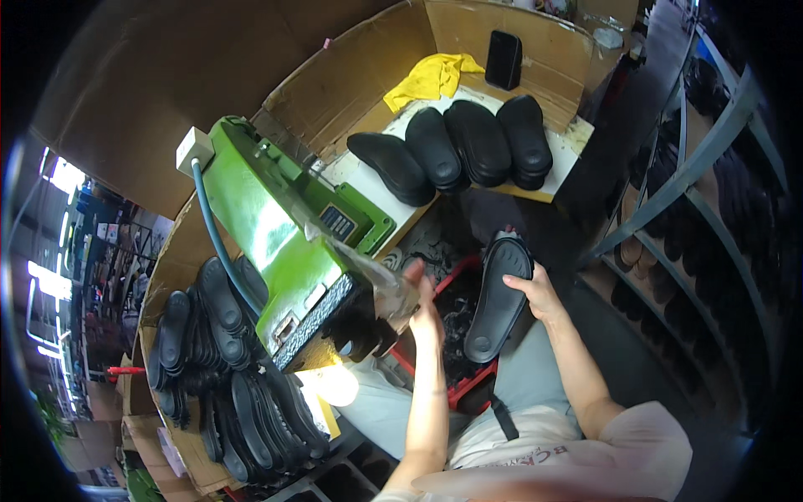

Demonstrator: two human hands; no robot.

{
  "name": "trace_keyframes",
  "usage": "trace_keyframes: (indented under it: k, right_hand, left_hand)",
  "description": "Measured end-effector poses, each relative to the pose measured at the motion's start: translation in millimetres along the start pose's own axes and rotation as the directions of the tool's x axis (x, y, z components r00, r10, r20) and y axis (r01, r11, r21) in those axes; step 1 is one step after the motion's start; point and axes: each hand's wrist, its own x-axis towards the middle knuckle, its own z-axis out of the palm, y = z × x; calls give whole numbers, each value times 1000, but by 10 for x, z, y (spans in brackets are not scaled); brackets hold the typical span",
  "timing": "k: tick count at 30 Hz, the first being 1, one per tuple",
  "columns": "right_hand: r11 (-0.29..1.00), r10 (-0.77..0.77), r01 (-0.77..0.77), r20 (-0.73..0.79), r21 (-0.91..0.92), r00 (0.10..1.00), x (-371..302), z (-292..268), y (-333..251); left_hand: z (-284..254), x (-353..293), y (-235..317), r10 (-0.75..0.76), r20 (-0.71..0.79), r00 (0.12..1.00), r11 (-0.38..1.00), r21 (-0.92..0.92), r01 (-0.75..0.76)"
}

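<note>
My right hand (539, 293) holds a black slipper sole (498, 297) by its right edge, upright over a red crate (468, 381) of black scraps on my lap. My left hand (422, 305) reaches up to the front of a green press machine (276, 234), its fingers against a clear plastic guard flap (368, 268) near the machine's black die block (322, 322). Whether the left fingers grip the flap is unclear.
Several black soles (468, 146) lie in a row on a white table behind the machine, with a yellow cloth (431, 77) and cardboard walls (368, 67) around. More stacked soles (226, 368) sit at the left. A grey metal rack (694, 167) stands at the right.
</note>
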Motion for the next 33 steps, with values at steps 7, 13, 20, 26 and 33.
trace_keyframes:
  k: [7, 13, 20, 26, 33]
  right_hand:
    - [484, -551, 694, 430, -533, 715, 724, 383, -608]
    - [139, -306, 717, 659, -683, 687, 1215, 590, -739]
    - [269, -277, 628, 566, -730, 777, 1391, 366, -773]
    - [311, -347, 655, 560, -688, 753, 1383, 397, -714]
    - [241, -438, 744, 614, -623, 656, 1225, 432, -764]
  left_hand:
    - [841, 1764, -36, 395, -373, 840, 619, 784, 57]
    - [624, 2127, -197, 151, -271, 951, 825, 564, 30]
    - [660, 2015, -194, 159, -209, 965, 959, 266, -100]
    - [697, 2119, -158, 113, -111, 987, 592, 806, 23]
    - [614, 2240, -284, 1, -215, 977, 877, 470, 102]
